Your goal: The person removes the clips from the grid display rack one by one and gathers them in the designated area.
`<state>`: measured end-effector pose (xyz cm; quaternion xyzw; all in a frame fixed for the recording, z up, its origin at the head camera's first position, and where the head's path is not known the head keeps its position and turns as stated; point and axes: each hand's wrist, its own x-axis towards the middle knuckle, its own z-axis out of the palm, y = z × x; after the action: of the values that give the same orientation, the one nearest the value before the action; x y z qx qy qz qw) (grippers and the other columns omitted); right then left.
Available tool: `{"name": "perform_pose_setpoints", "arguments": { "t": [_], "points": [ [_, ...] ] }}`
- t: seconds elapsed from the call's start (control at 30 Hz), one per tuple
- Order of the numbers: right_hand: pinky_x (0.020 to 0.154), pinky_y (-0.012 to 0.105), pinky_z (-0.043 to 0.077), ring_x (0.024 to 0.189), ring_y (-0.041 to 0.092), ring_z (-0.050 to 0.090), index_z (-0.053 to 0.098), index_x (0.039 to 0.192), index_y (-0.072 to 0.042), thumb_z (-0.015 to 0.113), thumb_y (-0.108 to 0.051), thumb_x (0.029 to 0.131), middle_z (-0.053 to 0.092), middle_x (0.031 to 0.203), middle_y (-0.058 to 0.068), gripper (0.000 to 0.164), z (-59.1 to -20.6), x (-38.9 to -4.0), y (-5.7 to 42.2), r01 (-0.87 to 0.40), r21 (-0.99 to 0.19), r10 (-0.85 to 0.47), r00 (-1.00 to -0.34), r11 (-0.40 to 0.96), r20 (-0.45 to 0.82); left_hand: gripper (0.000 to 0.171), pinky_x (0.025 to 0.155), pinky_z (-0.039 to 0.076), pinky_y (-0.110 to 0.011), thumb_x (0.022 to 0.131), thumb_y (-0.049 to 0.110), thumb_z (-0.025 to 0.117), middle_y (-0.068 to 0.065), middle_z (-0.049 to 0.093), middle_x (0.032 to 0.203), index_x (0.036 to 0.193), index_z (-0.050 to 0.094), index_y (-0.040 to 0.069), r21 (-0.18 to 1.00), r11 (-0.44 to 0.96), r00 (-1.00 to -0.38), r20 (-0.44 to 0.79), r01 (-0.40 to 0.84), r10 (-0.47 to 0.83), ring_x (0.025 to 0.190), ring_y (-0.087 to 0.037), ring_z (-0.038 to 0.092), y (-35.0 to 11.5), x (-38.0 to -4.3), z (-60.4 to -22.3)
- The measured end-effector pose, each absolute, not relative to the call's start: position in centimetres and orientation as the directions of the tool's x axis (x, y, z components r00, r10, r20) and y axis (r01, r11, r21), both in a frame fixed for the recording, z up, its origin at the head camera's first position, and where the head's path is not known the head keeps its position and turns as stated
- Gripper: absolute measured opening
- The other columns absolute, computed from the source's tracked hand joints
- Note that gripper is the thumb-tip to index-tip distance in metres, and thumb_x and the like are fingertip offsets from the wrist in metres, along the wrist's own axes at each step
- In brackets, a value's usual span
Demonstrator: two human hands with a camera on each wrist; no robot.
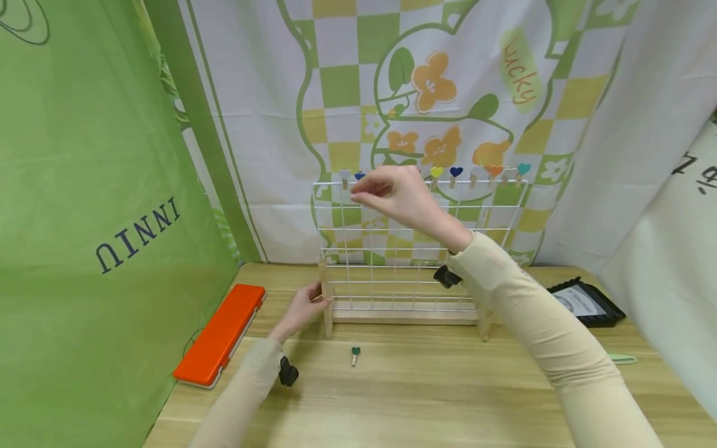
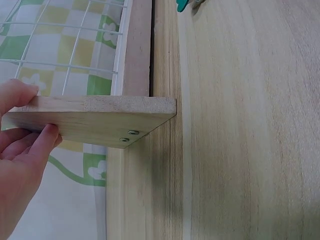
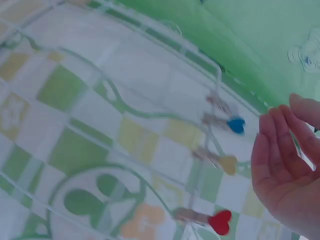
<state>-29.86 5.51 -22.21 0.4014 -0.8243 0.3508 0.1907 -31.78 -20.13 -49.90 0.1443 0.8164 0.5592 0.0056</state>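
Note:
A white wire grid rack (image 1: 392, 249) stands upright in wooden legs on the table. My left hand (image 1: 305, 305) grips its left wooden leg (image 2: 90, 117), thumb on one face and fingers on the other. My right hand (image 1: 400, 196) hovers by the top wire with bent fingers and holds nothing. Heart-topped clothespins line that wire: a white one (image 1: 345, 174) at the left end, a yellow one (image 1: 437, 172), a navy one (image 1: 456, 173) and several more toward the right. The right wrist view shows a red heart clothespin (image 3: 220, 222) near that hand. A dark green heart clothespin (image 1: 355, 354) lies on the table.
An orange-red case (image 1: 221, 336) lies at the left beside a green curtain (image 1: 112, 218). At the right rest a black tray (image 1: 588, 302) and a pale green item (image 1: 622, 359), partly behind the right sleeve. A patterned cloth (image 1: 347, 81) hangs behind the rack.

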Motion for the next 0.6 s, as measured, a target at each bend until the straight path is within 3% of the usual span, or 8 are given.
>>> {"name": "perform_pose_setpoints", "arguments": {
  "t": [0.2,0.4,0.6],
  "points": [
    [0.079,0.029,0.062,0.084,0.019,0.072,0.077,0.102,-0.005,0.071,-0.017,0.092,0.077,0.098,0.011,0.017,-18.7,-31.4,5.0,-0.774,-0.405,-0.468,-0.622,0.487,0.628,0.048,0.111,0.047,-0.05,0.094,-0.002,0.062,-0.035,0.054,0.137,0.138,0.048,-0.014,0.923,0.32,-0.963,0.142,0.212,0.228,0.131,-0.045,0.053,-20.1,-31.9,-49.9],
    [0.08,0.028,0.059,0.087,0.018,0.07,0.076,0.106,-0.008,0.069,-0.026,0.094,0.077,0.101,0.009,0.023,-17.7,-33.0,4.1,-0.701,-0.399,-0.516,-0.708,0.591,0.482,0.05,0.112,0.044,-0.054,0.094,-0.005,0.059,-0.038,0.05,0.138,0.139,0.043,-0.018,0.92,0.322,-0.961,0.149,0.222,0.234,0.132,-0.049,0.049,-20.2,-32.0,-49.8],
    [0.074,0.029,0.058,0.082,0.018,0.071,0.077,0.106,-0.01,0.067,-0.027,0.095,0.078,0.1,0.008,0.022,-17.7,-33.7,3.3,-0.67,-0.392,-0.546,-0.742,0.631,0.389,0.05,0.111,0.046,-0.05,0.093,-0.003,0.062,-0.035,0.052,0.138,0.139,0.046,-0.013,0.926,0.319,-0.966,0.132,0.2,0.224,0.132,-0.045,0.052,-20.1,-31.8,-49.8]
  ]
}}
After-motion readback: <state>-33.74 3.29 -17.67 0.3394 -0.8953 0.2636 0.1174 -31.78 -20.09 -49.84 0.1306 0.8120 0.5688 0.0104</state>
